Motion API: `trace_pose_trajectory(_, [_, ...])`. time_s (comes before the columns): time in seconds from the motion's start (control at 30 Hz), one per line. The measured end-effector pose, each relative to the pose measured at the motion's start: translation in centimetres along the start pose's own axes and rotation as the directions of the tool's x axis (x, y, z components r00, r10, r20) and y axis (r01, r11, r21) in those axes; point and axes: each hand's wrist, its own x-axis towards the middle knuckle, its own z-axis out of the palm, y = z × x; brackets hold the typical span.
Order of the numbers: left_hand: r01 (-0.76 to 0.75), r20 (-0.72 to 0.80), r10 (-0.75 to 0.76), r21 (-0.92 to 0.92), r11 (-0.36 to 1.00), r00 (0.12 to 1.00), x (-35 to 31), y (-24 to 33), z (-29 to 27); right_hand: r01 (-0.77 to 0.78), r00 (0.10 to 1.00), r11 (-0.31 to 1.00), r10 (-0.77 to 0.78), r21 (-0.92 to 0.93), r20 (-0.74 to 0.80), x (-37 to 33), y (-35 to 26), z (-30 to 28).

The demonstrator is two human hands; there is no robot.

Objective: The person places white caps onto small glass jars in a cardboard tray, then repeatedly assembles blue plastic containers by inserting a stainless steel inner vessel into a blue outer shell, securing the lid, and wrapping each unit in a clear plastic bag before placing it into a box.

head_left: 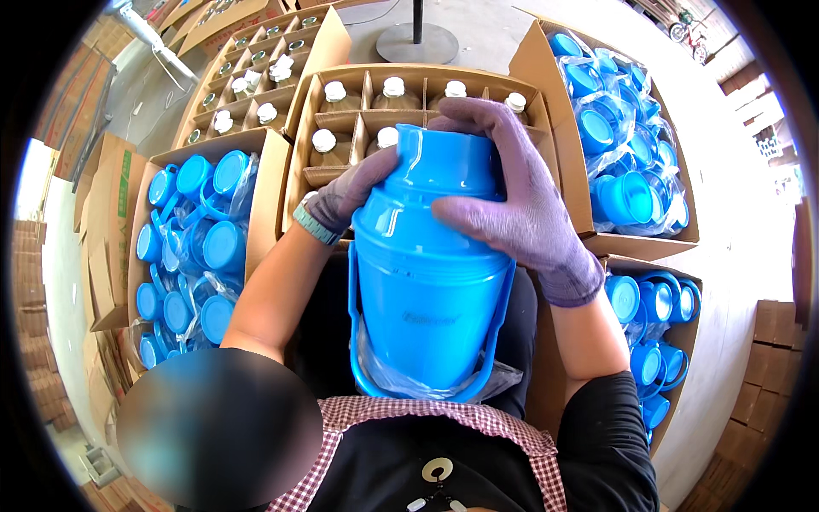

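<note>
A glossy blue plastic thermos jug (426, 282) rests in my lap, its narrower spouted collar at the far end. Its bail handle (353, 341) hangs down around the near end, over a crumpled clear plastic bag (388, 371). My left hand (354, 192), in a purple-grey glove, grips the collar's left side; its fingertips are partly hidden behind the jug. On the right, my right hand (525, 188), gloved alike, wraps the collar with the thumb pressed on the shoulder and the fingers over the far rim.
Right ahead stands a divided carton (299, 171) of white-capped bottles (394, 89), with a similar carton (328, 51) behind it at left. Cartons of blue plastic parts flank me: one at left (269, 196), two at right (580, 196). A round-based metal stand (418, 44) is beyond.
</note>
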Motion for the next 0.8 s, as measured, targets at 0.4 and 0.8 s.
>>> trace_pose_trajectory(0.4, [0.019,-0.005,-0.020,-0.039,0.999,1.000,0.7,-1.2,-1.6,-0.039,0.999,0.998,0.038,0.040,0.017,-0.1,0.7,-0.5])
trace_pose_trajectory(0.8, [-0.127,-0.262,0.221,0.330,0.935,0.939,-3.9,1.1,5.5,0.198,0.978,0.975,-0.203,0.103,0.046,-0.8,2.6,-0.3])
